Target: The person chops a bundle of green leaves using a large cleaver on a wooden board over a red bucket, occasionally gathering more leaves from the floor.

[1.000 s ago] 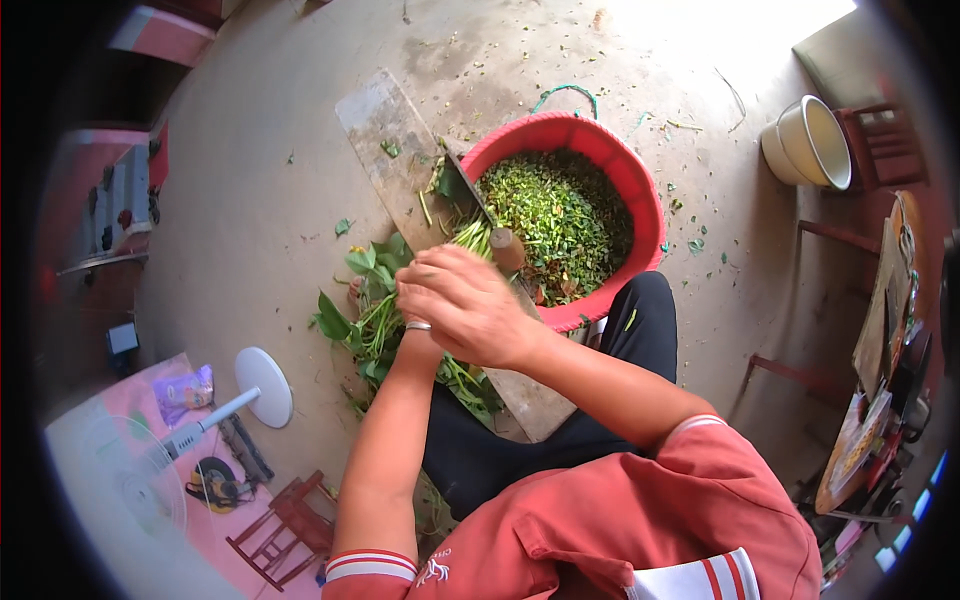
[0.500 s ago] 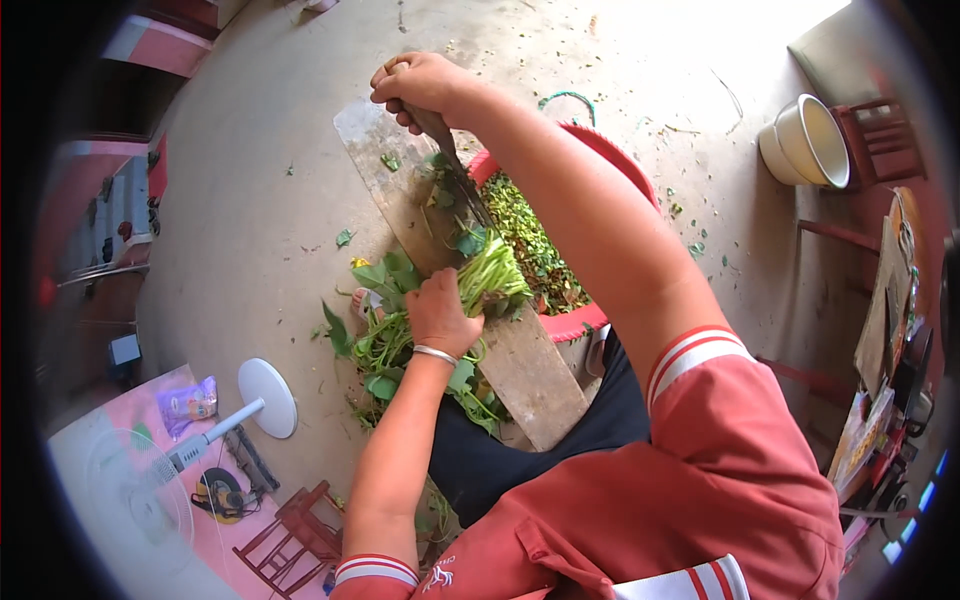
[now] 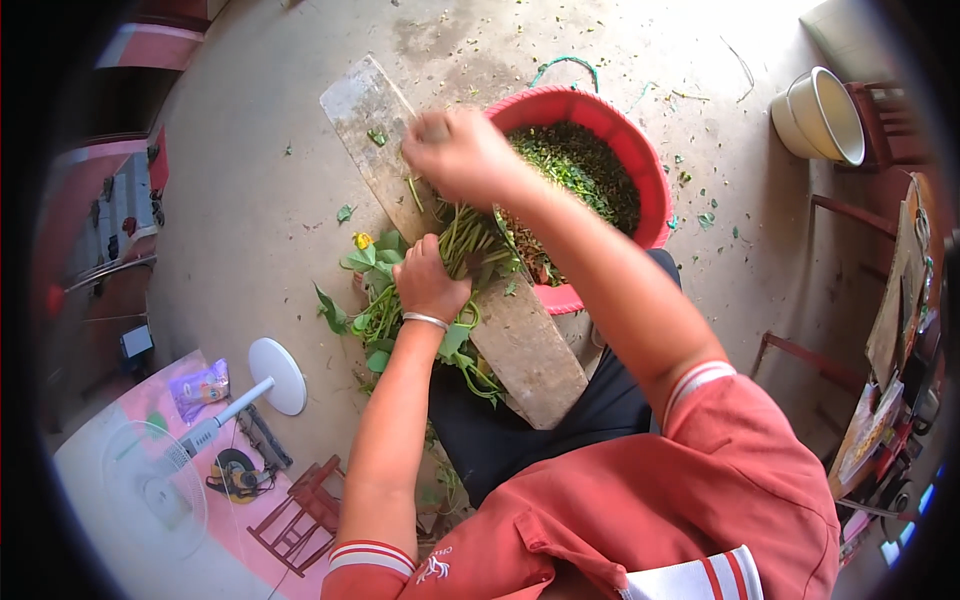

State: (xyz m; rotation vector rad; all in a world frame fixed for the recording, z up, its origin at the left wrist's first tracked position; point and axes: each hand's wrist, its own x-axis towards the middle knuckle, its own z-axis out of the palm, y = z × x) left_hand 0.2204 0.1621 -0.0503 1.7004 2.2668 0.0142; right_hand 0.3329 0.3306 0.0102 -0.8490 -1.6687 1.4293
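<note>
My left hand (image 3: 432, 283) is closed around a bunch of leafy green stems (image 3: 468, 238), pressing it onto a worn wooden board (image 3: 530, 350). Broad leaves (image 3: 372, 262) and a yellow flower (image 3: 362, 240) spill out on the bunch's left side. My right hand (image 3: 462, 150), smeared by motion, is a fist around the handle of a knife (image 3: 433, 127) above the board. Most of the blade is hidden behind that hand and forearm; a thin edge shows beside the cut end of the stems. Right of the board, a red tub (image 3: 655, 180) holds chopped greens (image 3: 575, 165).
The board slopes from my lap to the floor (image 3: 260, 190), where leaf scraps lie scattered. A cream bucket (image 3: 820, 115) and dark red chairs stand at the right. On the left are a white fan (image 3: 160, 490), a round white base (image 3: 277, 376) and a small wooden chair (image 3: 300, 515).
My right hand has come down and nearer with the knife, whose blade has swung mostly out of sight. More of the tub shows. My left hand still grips the stems.
</note>
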